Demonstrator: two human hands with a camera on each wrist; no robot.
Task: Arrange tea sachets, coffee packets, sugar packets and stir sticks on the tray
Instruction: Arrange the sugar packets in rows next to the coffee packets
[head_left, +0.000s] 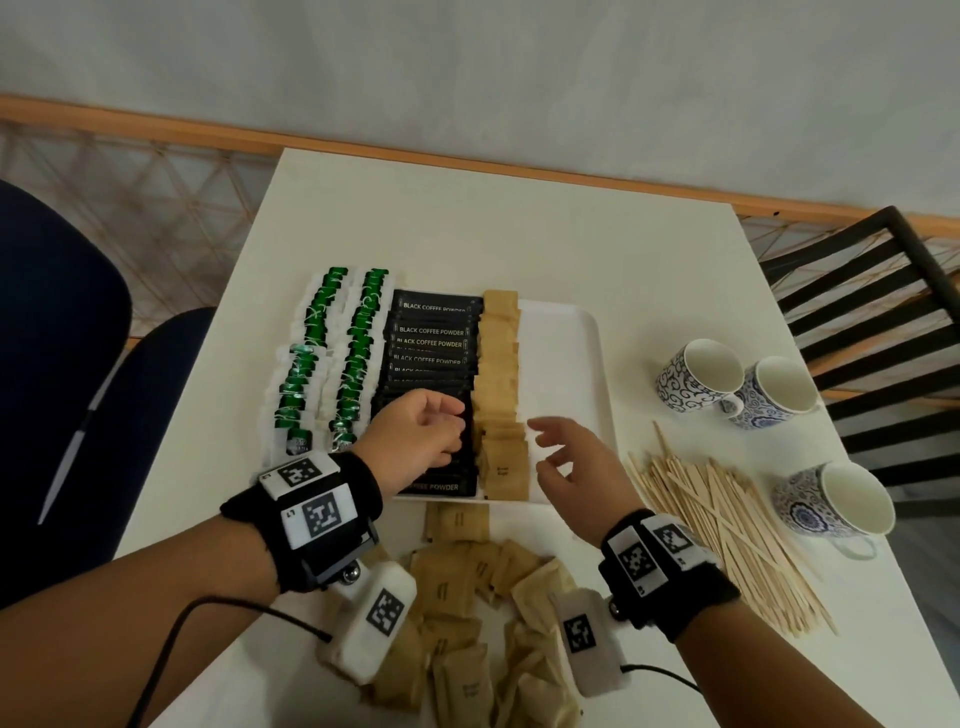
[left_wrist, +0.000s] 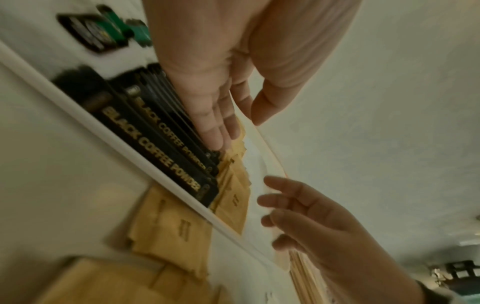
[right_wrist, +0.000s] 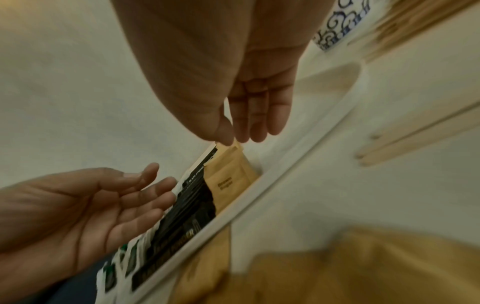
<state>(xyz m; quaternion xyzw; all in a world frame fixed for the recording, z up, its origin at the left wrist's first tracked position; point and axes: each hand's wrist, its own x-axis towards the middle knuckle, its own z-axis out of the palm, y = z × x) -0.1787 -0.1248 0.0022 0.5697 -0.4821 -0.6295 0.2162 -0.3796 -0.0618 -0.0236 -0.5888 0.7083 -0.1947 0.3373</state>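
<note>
Both hands empty, fingers loose: left hand (head_left: 423, 431) over the coffee packets (head_left: 431, 343), right hand (head_left: 576, 467) nearer the stir sticks (head_left: 727, 525), lying lengthwise toward the tray (head_left: 566, 353).

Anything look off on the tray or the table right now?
Nothing spilled or damaged. The tea sachets overhang the tray at its left edge. Loose sugar packets lie jumbled off the tray, and stir sticks lie heaped beside it.

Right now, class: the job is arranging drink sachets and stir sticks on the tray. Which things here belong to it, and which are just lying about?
Belong to the job:
tray
green tea sachets
black coffee powder packets
brown sugar packets
loose brown sugar packets
wooden stir sticks

Just lying about:
three patterned cups
black chair
</note>
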